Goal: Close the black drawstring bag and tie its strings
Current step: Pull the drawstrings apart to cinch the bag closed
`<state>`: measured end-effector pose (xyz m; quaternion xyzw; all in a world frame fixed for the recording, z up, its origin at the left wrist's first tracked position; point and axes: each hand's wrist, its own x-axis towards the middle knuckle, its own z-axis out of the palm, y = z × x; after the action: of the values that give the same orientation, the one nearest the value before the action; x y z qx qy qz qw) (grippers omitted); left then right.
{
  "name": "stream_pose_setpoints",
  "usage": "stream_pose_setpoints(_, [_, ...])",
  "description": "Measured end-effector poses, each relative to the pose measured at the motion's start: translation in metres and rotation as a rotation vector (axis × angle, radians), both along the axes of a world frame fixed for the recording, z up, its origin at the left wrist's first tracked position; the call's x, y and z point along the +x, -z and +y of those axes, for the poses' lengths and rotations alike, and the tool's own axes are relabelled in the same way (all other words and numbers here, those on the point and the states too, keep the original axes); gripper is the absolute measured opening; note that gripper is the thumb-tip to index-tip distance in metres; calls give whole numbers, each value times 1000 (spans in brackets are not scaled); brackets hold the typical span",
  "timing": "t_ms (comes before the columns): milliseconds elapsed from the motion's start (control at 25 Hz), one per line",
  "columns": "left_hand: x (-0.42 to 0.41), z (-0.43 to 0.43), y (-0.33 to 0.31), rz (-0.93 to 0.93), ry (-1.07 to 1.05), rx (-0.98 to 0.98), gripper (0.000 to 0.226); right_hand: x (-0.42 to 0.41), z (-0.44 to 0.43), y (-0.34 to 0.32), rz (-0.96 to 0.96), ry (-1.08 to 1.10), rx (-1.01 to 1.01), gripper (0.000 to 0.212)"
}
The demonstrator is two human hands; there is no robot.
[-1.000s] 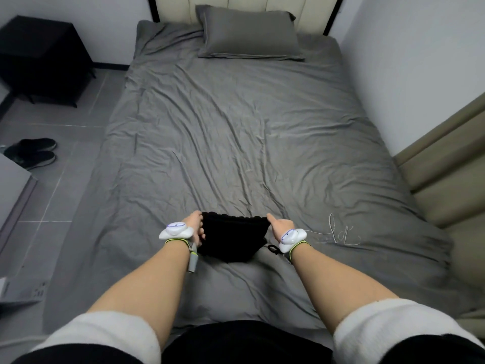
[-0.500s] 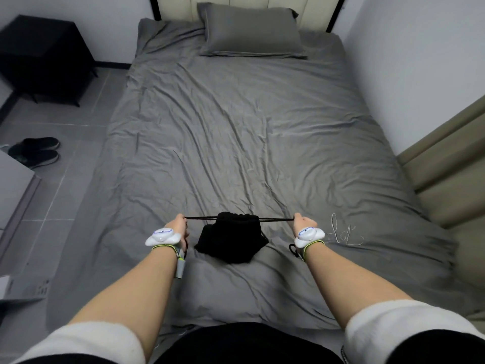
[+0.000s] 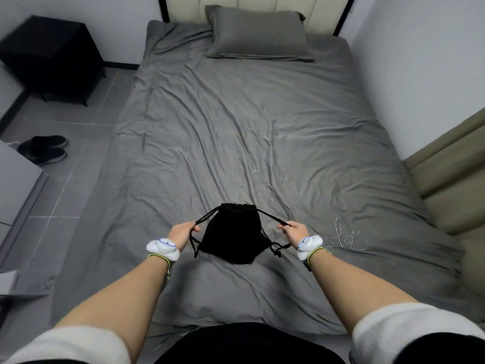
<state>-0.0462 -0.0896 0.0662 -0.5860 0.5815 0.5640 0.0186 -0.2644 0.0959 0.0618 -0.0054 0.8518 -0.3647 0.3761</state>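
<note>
The black drawstring bag (image 3: 234, 233) lies on the grey bed sheet (image 3: 249, 132) near the foot of the bed, its mouth cinched tight at the far end. My left hand (image 3: 181, 232) pinches the left black string (image 3: 204, 218) just left of the bag. On the bag's right side my right hand (image 3: 294, 231) pinches the right string (image 3: 270, 218). Both strings run slack from the cinched mouth back to my fingers. Loose string ends hang at the bag's lower corners.
A thin white cable (image 3: 343, 236) lies coiled on the sheet right of my right hand. A grey pillow (image 3: 258, 35) sits at the headboard. Left of the bed are a black nightstand (image 3: 49, 59) and black shoes (image 3: 43, 149) on the tiled floor. A beige curtain (image 3: 451, 174) hangs at right.
The bag's mouth went from open to cinched as my hands pulled the strings apart. Now my hands have come closer to the bag, and the strings have gone from taut to slack.
</note>
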Motion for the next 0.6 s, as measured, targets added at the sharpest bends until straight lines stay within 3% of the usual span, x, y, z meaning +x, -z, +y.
stream_pose_setpoints(80, [6, -2, 5, -294, 250, -224, 33, -2, -1, 4, 86, -66, 122, 20])
stream_pose_setpoints(160, [5, -2, 13, -287, 208, -215, 37, -4, -2, 2, 124, -97, 230, 27])
stream_pose_setpoints(280, [-6, -5, 25, -33, -178, -24, 43, -4, -5, -4, 20, -8, 107, 28])
stream_pose_setpoints(400, [-20, -2, 19, 311, -595, 222, 29, 0, -14, -9, -152, 153, -37, 31])
stream_pose_setpoints(480, [-26, -2, 11, 487, -780, 246, 37, 2, -19, -15, -235, 328, -228, 28])
stream_pose_setpoints(600, [-42, -5, -17, 699, -935, 190, 31, 2, -26, -27, -234, 470, -476, 19])
